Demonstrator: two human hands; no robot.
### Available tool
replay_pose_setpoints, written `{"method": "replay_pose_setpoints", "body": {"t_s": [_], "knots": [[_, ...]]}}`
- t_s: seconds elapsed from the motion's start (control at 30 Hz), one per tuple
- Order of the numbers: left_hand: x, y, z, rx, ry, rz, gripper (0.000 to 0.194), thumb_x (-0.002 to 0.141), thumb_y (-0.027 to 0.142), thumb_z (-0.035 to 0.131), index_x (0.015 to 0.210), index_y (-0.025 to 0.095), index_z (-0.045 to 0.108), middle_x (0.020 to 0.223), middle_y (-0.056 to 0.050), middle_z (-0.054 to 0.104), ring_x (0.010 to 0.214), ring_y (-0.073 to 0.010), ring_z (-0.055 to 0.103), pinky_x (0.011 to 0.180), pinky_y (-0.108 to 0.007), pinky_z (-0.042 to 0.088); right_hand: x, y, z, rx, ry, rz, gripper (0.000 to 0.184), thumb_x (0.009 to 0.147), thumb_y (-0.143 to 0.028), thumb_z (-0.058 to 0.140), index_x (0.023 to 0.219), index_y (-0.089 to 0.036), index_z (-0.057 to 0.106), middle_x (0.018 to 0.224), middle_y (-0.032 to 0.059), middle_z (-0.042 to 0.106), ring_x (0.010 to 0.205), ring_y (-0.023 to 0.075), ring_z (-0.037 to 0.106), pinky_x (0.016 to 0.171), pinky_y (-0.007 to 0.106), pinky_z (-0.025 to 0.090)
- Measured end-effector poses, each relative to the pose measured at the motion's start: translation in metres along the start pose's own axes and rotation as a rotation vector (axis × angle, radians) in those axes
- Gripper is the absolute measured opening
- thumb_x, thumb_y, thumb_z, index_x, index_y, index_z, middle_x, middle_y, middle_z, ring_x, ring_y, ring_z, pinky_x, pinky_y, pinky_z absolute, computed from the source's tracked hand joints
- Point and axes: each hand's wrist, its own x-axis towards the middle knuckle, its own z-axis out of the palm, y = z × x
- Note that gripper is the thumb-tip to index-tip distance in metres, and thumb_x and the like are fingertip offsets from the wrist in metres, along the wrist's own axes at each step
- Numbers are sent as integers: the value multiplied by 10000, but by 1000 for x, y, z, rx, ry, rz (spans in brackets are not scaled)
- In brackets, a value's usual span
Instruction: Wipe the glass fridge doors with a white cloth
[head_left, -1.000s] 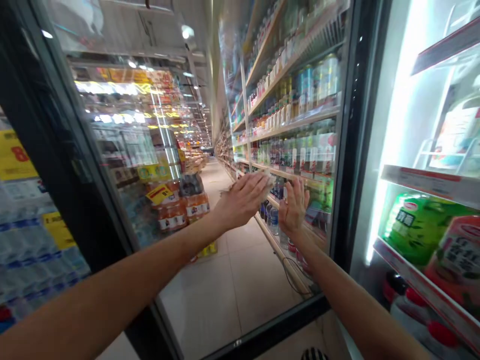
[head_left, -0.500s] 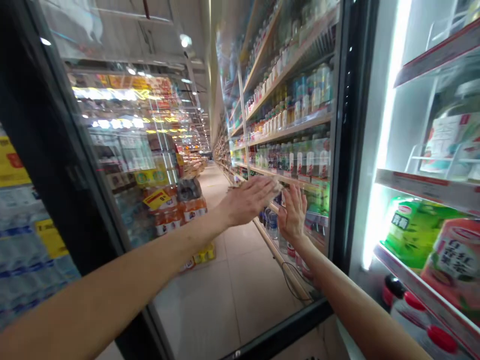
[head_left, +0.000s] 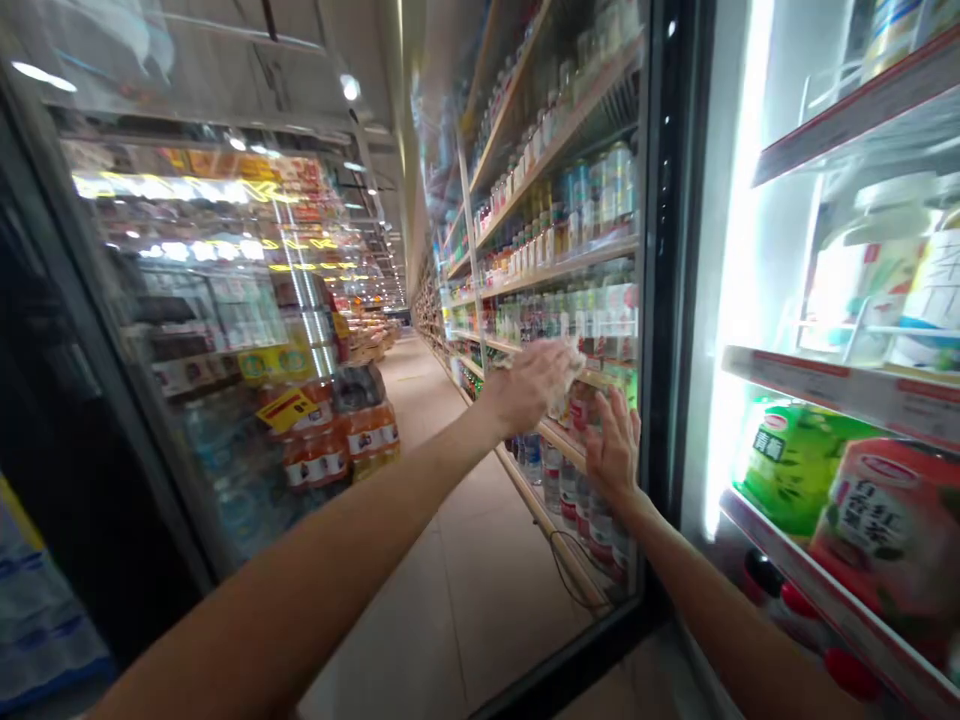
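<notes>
My left hand [head_left: 531, 382] reaches across the glass door [head_left: 661, 330] of a drinks cooler and presses a pale, crumpled cloth [head_left: 576, 358] to the pane. Only the cloth's edge shows past the fingers, and the hand is a little blurred. Lower and just to the right, my right hand [head_left: 615, 448] rests on the glass near the black frame, its fingers stretched out and holding nothing. The two hands are close together but apart.
On the right, lit cooler shelves [head_left: 840, 385] hold several bottles, a green drink pack [head_left: 799, 465] and a red drink pack [head_left: 885, 520]. Through the glass appear long bottle shelves [head_left: 559, 265], stacked orange drinks [head_left: 315, 460] and the aisle floor [head_left: 427, 400].
My left hand has slid slightly right with the cloth on the glass. My right hand sits lower and further right. The whole view has shifted somewhat left across the scene.
</notes>
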Motion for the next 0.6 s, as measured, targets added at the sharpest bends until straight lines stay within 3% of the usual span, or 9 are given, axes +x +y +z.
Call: {"method": "replay_pose_setpoints", "body": {"t_s": [0.1,0.17,0.3,0.37,0.5,0.53,0.6], "knots": [[23,-8,-1,10,74,-221,427,904,158,313,1312,70,403,1420,-124,348,1344,-265,246,1112,-438,215,0,11,-7,-19,11,39,521,871,-241,358,1387,-243,289,1442,116,346,1350,248,291,1072,535,235],[24,5,6,-11,59,-169,428,898,160,328,1309,68,406,1415,-128,357,1338,-254,266,1112,-423,226,-2,20,-11,-34,1,49,514,873,-254,360,1382,-235,299,1440,122,347,1351,250,287,1069,536,236],[18,37,25,-92,-74,169,405,889,149,351,1280,110,451,1353,-76,458,1286,-194,371,1086,-353,298,-11,36,-18,-63,-24,64,498,876,-254,360,1372,-233,316,1435,127,354,1354,251,280,1064,540,242],[27,34,25,-90,-63,126,410,892,132,330,1285,96,444,1356,-88,452,1296,-202,354,1087,-365,294,-15,43,-21,-76,-24,87,490,878,-251,355,1367,-223,326,1433,136,357,1351,254,287,1062,548,241],[54,17,19,-49,62,-158,436,908,124,266,1318,46,392,1408,-141,363,1339,-251,264,1109,-435,233,-17,53,-29,-92,-6,129,485,877,-260,349,1360,-208,340,1438,142,343,1347,262,294,1057,564,243],[55,22,22,-52,62,-161,439,908,127,264,1322,42,383,1414,-143,352,1340,-254,261,1110,-439,230,-17,55,-31,-93,-5,135,486,877,-261,349,1360,-206,340,1440,142,341,1347,262,293,1056,564,247],[46,43,32,-89,1,-37,434,903,133,293,1317,45,391,1398,-137,380,1325,-241,297,1101,-419,256,-19,58,-34,-95,-6,145,485,878,-260,353,1359,-202,343,1438,141,344,1348,261,291,1056,560,255]]}}
